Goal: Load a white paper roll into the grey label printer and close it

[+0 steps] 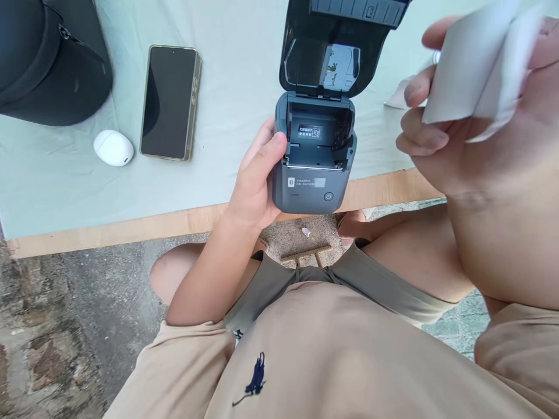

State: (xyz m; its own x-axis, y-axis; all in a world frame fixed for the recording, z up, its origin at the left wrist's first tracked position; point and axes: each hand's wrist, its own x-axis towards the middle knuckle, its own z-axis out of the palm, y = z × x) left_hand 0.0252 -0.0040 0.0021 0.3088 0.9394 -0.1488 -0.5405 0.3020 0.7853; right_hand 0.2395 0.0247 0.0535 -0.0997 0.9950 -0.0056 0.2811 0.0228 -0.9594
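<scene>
My left hand (pixel 257 180) grips a dark grey portable label printer (pixel 310 192) by its left side, the thumb along the upper edge. The printer's lid (pixel 301 58) is swung up and back. Inside the bare compartment a small printed sticker shows; a power button sits at the lower right of the front. At the upper right, my right hand (pixel 458 160) is raised, fingers curled round a folded piece of white paper (pixel 469 64), blurred by motion. Behind those fingers, another bit of white paper (pixel 398 96) shows on the cloth, partly hidden.
A pale green cloth (pixel 231 58) covers the table, with a wooden front edge (pixel 131 230). On its left lie a smartphone (pixel 168 102), a white earbud case (pixel 113 148) and a black zipped case (pixel 52 70). My legs are under the edge.
</scene>
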